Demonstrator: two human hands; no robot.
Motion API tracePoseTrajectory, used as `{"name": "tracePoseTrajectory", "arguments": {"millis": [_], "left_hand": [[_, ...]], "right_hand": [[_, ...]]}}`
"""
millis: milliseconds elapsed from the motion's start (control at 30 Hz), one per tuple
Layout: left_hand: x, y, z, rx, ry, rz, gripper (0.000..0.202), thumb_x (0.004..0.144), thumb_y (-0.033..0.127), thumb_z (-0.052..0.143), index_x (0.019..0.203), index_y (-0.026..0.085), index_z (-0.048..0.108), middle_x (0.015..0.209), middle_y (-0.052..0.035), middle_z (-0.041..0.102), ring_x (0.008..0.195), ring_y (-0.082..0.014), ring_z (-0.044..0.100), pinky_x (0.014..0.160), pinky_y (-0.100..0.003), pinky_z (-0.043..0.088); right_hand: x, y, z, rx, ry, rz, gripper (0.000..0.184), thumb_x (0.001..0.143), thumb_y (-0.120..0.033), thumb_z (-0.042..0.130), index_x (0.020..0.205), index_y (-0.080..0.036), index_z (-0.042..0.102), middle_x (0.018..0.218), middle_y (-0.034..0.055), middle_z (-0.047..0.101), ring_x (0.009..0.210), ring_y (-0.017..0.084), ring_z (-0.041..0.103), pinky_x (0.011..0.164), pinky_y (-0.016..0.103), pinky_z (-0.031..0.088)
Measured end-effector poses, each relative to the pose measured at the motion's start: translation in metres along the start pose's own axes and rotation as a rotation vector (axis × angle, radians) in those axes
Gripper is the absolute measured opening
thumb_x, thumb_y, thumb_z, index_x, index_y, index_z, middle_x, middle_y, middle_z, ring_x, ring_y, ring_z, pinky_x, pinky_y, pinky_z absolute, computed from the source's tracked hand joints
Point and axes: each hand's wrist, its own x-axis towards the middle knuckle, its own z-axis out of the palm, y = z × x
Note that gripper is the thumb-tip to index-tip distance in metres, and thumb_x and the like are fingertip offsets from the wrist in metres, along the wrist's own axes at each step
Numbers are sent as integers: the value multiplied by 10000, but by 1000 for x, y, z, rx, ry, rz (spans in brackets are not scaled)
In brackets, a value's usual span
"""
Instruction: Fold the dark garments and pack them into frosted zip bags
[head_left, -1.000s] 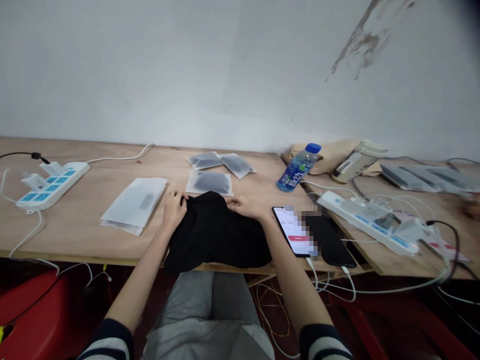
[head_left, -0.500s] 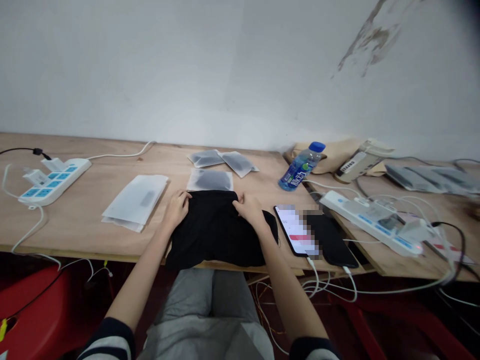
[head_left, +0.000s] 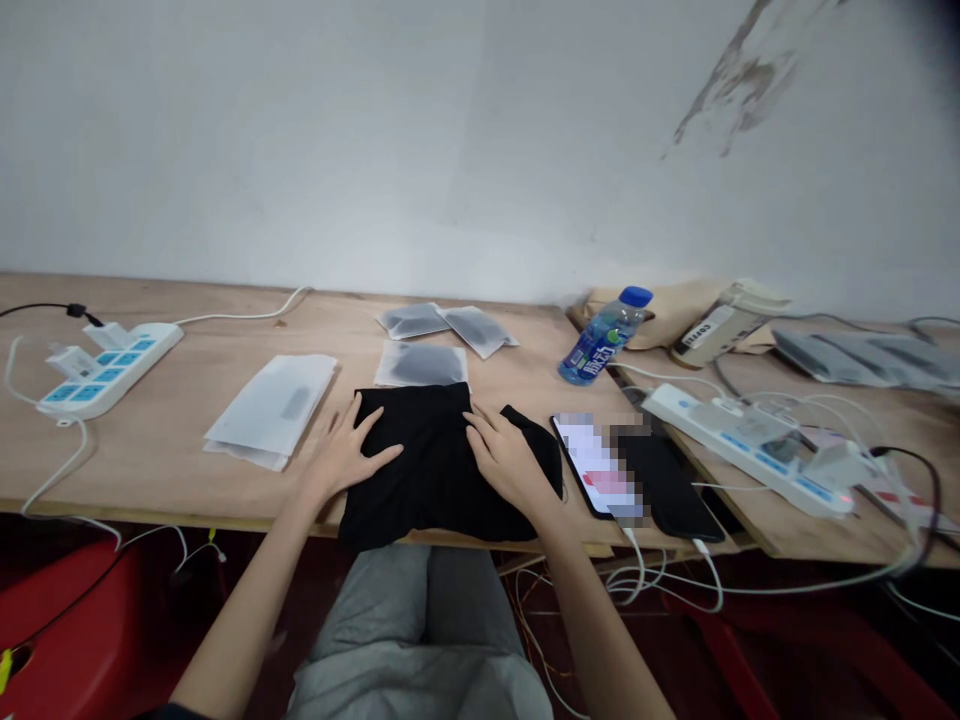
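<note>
Black folded garment [head_left: 433, 478] lies at lower centre, on the plywood table's [head_left: 187, 400] near edge. Left hand [head_left: 346, 455] and right hand [head_left: 508, 462], pinching its far edge earlier, now press flat, fingers spread.

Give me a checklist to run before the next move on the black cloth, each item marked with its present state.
1. The left hand lies flat on the black cloth: ok, fingers spread on its left part.
2. The right hand lies flat on it: ok, on its right part.
3. The cloth sits wholly on the table: not ok, its near edge hangs over the front edge.
4. The cloth is apart from the lit phone: cannot tell, a flap lies right beside it.
5. The stack of white bags is apart from the left hand: ok, a gap shows.
</note>
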Motion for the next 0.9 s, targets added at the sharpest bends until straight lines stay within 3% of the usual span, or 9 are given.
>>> {"name": "tracePoseTrajectory", "arguments": {"millis": [100,167,300,433,533,700,800,900], "left_hand": [[9,-12,-4,14,-113,49,826,799,737,491,1492,317,331,1605,-104,214,1463,-321,237,1180,-540,150],[18,-19,-6,9,-127,86,809,805,729,490,1485,315,345,1602,-106,225,1464,-318,236,1174,-539,169],[23,-21,-15,10,39,93,616,880,583,506,1393,244,488,1515,-128,385,1394,-299,373,1116,-440,334],[-3,-17,-32,98,320,-81,329,926,395,481,1149,211,638,1206,-134,577,1106,-279,575,966,-396,445],[-39,-21,-46,159,415,-292,293,899,414,500,1016,191,652,1015,-129,600,970,-288,598,880,-403,469],[-93,-31,-58,133,210,-681,417,865,594,467,873,215,643,818,-93,680,770,-318,635,716,-424,474],[-100,-33,-57,82,185,-759,446,854,621,462,886,220,654,846,-97,719,799,-336,654,705,-416,467],[-93,-35,-53,-22,200,-770,447,827,631,497,866,217,663,850,-94,732,800,-326,667,703,-395,471]], "right_hand": [[-3,6,7,5,-48,-6,457,991,-368,338,1319,-149,570,1450,149,489,1352,256,440,1114,454,355],[-3,10,17,-21,-101,5,485,989,-386,340,1351,-135,542,1442,158,497,1357,262,435,1116,474,345],[-4,12,36,-84,-136,102,523,995,-383,305,1400,-101,480,1461,175,469,1376,265,409,1127,487,315],[-7,10,39,-66,-95,114,516,992,-367,303,1399,-97,470,1458,174,473,1369,262,416,1126,481,310],[-7,7,33,13,37,94,463,978,-324,325,1338,-105,518,1386,165,546,1289,259,491,1087,443,363],[-5,-14,16,166,206,70,276,945,-251,397,1051,-176,641,1052,114,682,1032,236,602,959,360,446],[0,-45,11,291,198,22,230,943,-242,432,961,-197,656,989,88,679,984,207,616,927,309,452],[8,-85,20,429,78,-10,225,943,-236,456,960,-217,680,979,61,695,955,182,639,871,263,464]]}}
